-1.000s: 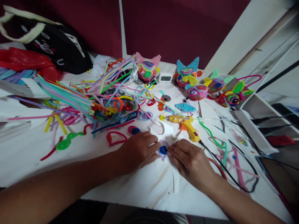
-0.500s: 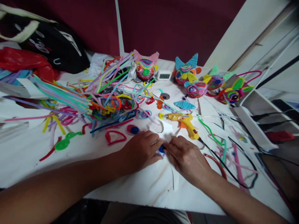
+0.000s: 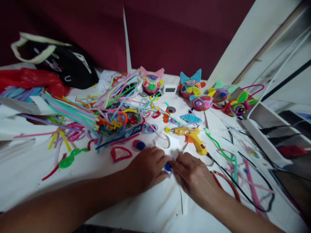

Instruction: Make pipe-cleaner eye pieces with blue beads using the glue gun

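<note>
My left hand [image 3: 149, 168] and my right hand [image 3: 191, 173] meet low over the table, fingers pinched around a small coil of pipe cleaner [image 3: 167, 166]. Its middle is dark blue with a pale lilac ring around it. Fingertips hide part of the coil. Just beyond the hands lies a yellow hot glue gun [image 3: 191, 134] with its nozzle pointing left. Left of my left hand sit a blue coil with a pink and red edge [image 3: 140, 145] and a bent red pipe cleaner loop [image 3: 120, 153].
A tangled heap of pipe cleaners [image 3: 116, 110] covers the left side. Several colourful animal heads [image 3: 152, 81] stand at the back beside a small digital clock [image 3: 169, 89]. The glue gun's black cord [image 3: 233, 174] loops at right. A black bag [image 3: 65, 64] stands back left.
The view has tilted up a little, so things sit lower in the picture. Both hands stay on the blue coil, and a bit more of its lilac ring shows.
</note>
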